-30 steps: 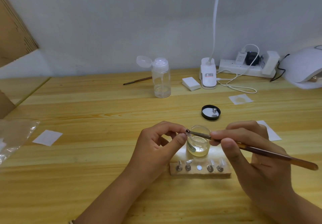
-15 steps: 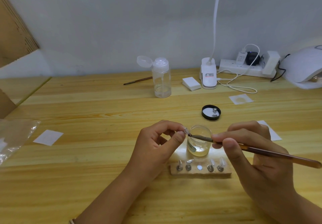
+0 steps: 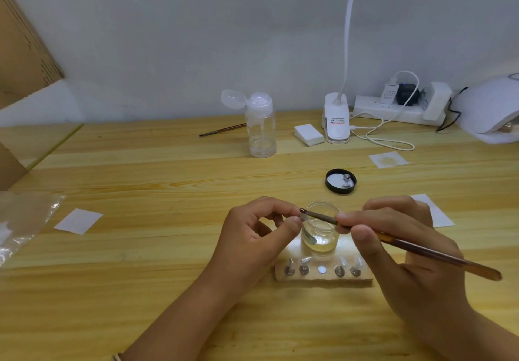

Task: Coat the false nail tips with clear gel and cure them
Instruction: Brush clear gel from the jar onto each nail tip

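My left hand [image 3: 252, 234] pinches a small clear false nail tip [image 3: 304, 217] between thumb and forefinger, just left of an open glass jar of clear gel [image 3: 320, 234]. My right hand [image 3: 393, 245] grips a brown gel brush [image 3: 421, 251], whose tip touches the nail tip. In front of the jar lies a wooden holder block [image 3: 323, 276] with several metal stands, some carrying clear nail tips. The white curing lamp [image 3: 488, 110] sits at the far right edge.
The jar's black lid [image 3: 340, 181] lies behind the jar with a metal stand in it. A clear pump bottle [image 3: 259, 127], a second brush [image 3: 222, 130], white pads [image 3: 309, 135], a clip lamp [image 3: 336, 121], a power strip [image 3: 393, 109], paper squares [image 3: 78, 221] and a plastic bag [image 3: 19, 225] lie around.
The brush tip has made small strokes across the nail tip held in my left hand. Both hands stayed almost in place above the jar.
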